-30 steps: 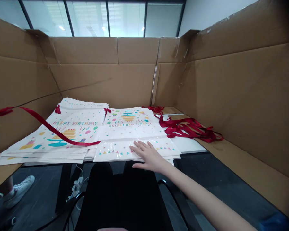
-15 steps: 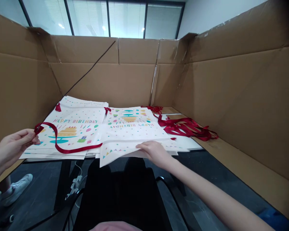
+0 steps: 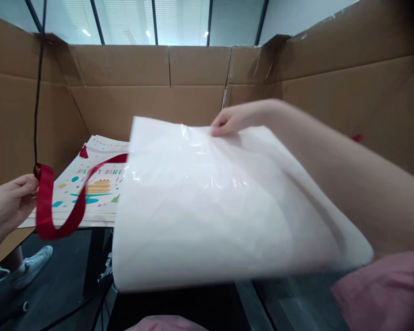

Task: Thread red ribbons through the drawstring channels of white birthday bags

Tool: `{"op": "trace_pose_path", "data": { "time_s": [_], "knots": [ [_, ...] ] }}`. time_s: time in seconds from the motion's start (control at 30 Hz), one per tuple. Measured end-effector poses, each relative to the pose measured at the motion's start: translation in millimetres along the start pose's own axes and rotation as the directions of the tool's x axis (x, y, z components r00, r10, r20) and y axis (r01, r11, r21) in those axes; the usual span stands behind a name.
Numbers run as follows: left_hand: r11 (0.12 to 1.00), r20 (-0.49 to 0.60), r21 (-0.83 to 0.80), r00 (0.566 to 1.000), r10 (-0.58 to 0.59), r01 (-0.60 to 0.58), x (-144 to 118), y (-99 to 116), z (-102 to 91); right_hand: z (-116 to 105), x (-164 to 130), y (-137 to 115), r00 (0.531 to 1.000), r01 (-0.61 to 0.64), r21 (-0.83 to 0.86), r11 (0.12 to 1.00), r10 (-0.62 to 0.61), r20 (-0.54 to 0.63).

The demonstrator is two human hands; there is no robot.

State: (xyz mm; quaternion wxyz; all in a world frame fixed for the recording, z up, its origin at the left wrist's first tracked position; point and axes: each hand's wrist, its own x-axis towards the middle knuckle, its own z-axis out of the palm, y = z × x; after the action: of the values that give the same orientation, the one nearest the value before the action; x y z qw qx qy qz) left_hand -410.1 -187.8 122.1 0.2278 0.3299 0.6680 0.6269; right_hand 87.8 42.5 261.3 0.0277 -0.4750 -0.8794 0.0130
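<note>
At the left edge, my left hand (image 3: 15, 195) is closed on one end of a red ribbon (image 3: 45, 202), together with the foot of a thin dark rod (image 3: 38, 96) that rises almost upright. The ribbon hangs in a loop, then runs right until it passes behind a large white sheet (image 3: 200, 216). My right hand (image 3: 232, 120) pinches the far edge of this sheet, whose glossy, blank back faces me and curls down over the front. To its left lies a pile of Happy Birthday sheets (image 3: 100, 184), with a red tassel (image 3: 83, 151) on the top one.
Tall cardboard walls (image 3: 124, 103) close in the back and both sides. Below the table edge, a person's white shoe (image 3: 36, 264) stands on the dark floor at the left. The raised sheet and my arm hide the right side of the table.
My right hand has lifted the printed sheet's front edge up and away, turning its white back toward me. In my left hand the rod has swung from slanted to nearly upright.
</note>
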Motion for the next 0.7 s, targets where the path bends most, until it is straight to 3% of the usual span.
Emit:
{"op": "trace_pose_path", "data": {
  "time_s": [0.13,0.27,0.4,0.5,0.57,0.63,0.7],
  "knots": [
    [0.972,0.07,-0.233,0.997,-0.022,0.038,9.7,-16.0,16.0,87.7,36.5,-21.8,0.987,-0.057,-0.048,0.997,0.05,-0.153],
    [0.939,0.177,-0.333,0.984,-0.03,0.088,18.0,-40.0,38.8,170.9,62.6,-10.9,0.97,-0.066,0.001,0.998,0.065,-0.233],
    [0.924,0.252,-0.358,0.967,-0.04,0.132,13.7,-47.5,74.3,228.4,88.9,0.5,0.937,-0.126,0.08,0.989,0.145,-0.317],
    [0.923,0.32,-0.351,0.947,-0.04,0.157,6.2,-40.6,106.4,250.1,99.7,-15.1,0.909,-0.103,0.156,0.982,0.157,-0.386],
    [0.922,0.366,-0.344,0.93,-0.043,0.178,0.7,-35.0,128.4,252.6,98.6,-40.3,0.888,0.063,0.295,0.953,0.081,-0.452],
    [0.911,0.428,-0.353,0.903,-0.046,0.214,-5.9,-31.2,150.7,247.6,91.3,-73.3,0.878,0.332,0.485,0.809,-0.077,-0.472],
    [0.906,0.483,-0.345,0.874,-0.054,0.247,-14.3,-29.9,172.6,238.8,80.8,-106.8,0.854,0.5,0.605,0.619,-0.238,-0.462]
  ]
}}
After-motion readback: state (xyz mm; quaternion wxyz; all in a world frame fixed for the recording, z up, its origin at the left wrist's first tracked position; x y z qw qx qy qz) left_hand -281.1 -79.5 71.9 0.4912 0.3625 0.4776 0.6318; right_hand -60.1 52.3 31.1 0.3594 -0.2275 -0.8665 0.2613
